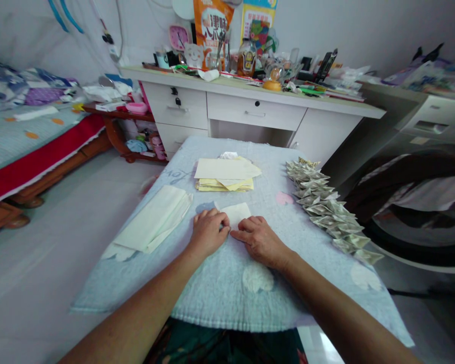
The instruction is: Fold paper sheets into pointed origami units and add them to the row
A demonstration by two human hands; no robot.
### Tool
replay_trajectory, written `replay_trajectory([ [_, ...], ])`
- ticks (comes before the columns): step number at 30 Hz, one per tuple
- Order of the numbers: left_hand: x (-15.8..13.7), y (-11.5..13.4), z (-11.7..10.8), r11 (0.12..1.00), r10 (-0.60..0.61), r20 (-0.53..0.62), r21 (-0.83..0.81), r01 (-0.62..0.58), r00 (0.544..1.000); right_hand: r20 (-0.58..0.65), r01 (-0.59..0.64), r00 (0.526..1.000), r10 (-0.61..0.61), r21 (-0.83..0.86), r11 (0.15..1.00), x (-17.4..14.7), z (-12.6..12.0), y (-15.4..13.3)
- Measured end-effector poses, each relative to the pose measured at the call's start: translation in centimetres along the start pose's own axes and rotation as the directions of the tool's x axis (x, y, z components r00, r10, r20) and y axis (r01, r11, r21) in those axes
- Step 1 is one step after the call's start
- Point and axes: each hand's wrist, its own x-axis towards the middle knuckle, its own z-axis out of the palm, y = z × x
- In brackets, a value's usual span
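Note:
A small pale sheet of paper lies on the cloth between my two hands. My left hand is closed at its left corner, thumb and fingertips together on the paper. From the other side my right hand is closed on the near right edge, its index finger pointing toward the left thumb. Part of the sheet is hidden under the fingers. Just beyond sits a stack of cream and yellow paper. Left of my left hand rests a pile of larger pale sheets.
Rows of folded pointed paper pieces line the right side of the cloth-covered table. Behind it stands a white desk crowded with jars and packets. A washing machine is at right, a bed at left.

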Motion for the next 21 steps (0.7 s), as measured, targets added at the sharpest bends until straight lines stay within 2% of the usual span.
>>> replay_trajectory([
  [5, 0.0, 0.0, 0.0, 1.000, 0.012, -0.010, 0.004, -0.012, 1.000, 0.062, -0.006, 0.998, 0.008, -0.038, 0.999, -0.2, -0.9, -0.8],
  [9, 0.0, -0.1, 0.0, 1.000, 0.017, -0.012, -0.011, -0.017, 1.000, 0.081, -0.009, 0.997, 0.009, 0.006, 1.000, -0.7, -1.7, -1.0],
  [14, -0.1, -0.1, -0.1, 1.000, 0.010, -0.007, -0.021, -0.010, 1.000, 0.063, -0.007, 0.998, 0.004, 0.053, 0.999, -2.5, -2.5, -0.8],
  [21, 0.0, 0.1, -0.3, 1.000, 0.001, 0.001, -0.024, -0.001, 1.000, 0.021, -0.089, 0.996, 0.088, 0.076, 0.993, -5.5, -2.8, -0.8],
])
